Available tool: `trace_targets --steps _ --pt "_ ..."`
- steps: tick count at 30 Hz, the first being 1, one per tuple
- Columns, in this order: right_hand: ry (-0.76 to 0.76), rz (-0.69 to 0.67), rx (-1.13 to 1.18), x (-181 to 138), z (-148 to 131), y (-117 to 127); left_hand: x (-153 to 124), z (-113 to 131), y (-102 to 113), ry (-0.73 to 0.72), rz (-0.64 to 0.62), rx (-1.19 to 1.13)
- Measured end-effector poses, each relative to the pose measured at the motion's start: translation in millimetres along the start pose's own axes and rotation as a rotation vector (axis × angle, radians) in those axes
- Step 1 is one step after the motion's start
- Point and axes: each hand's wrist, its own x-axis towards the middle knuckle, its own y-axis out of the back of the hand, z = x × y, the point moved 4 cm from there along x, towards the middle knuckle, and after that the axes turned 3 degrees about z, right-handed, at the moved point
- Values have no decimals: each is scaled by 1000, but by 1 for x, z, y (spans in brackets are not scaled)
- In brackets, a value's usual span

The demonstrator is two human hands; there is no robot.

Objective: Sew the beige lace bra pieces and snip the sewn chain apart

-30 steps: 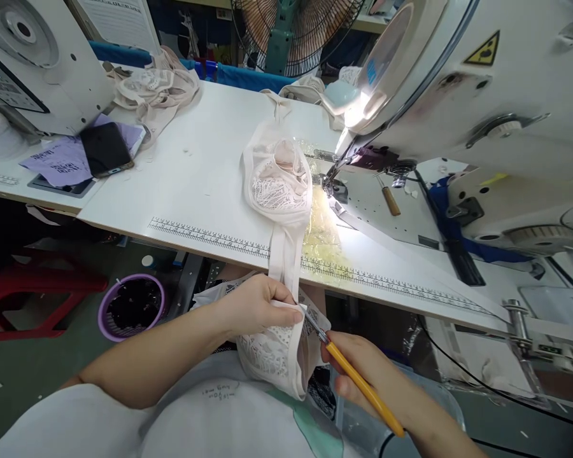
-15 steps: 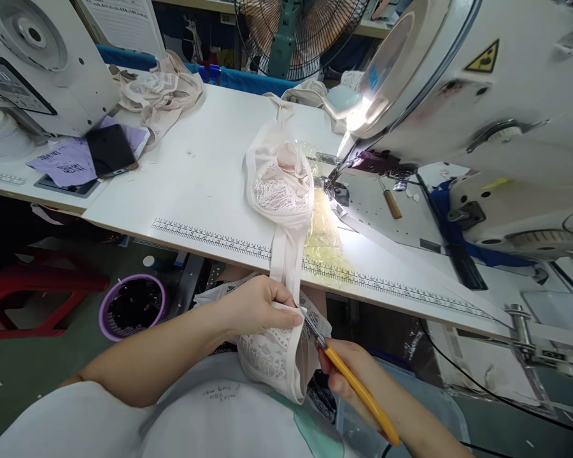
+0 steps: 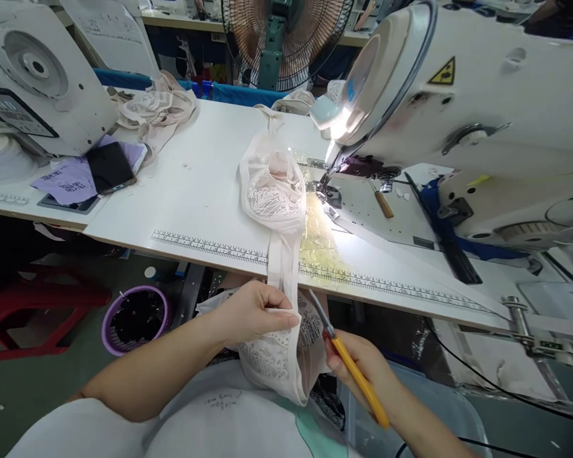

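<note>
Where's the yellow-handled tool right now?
In the head view, the yellow-handled tool is in the right hand, low and right of centre, its tip right of the left hand.

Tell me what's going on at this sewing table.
The left hand pinches the edge of a pale lace garment below the table edge. The right hand holds a yellow-handled tool, its metal tip just apart from the left hand. Another lace cup lies on the table, beside the lit sewing machine.
</note>
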Motion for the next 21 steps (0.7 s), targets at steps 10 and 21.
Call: trace_targets --steps 10,21 --pt "243 166 -180 -7 -31 -16 -20 2 17 -175 214 -69" --pt "431 240 -241 2 -21 -60 -42 -37 41 -165 336 -463"
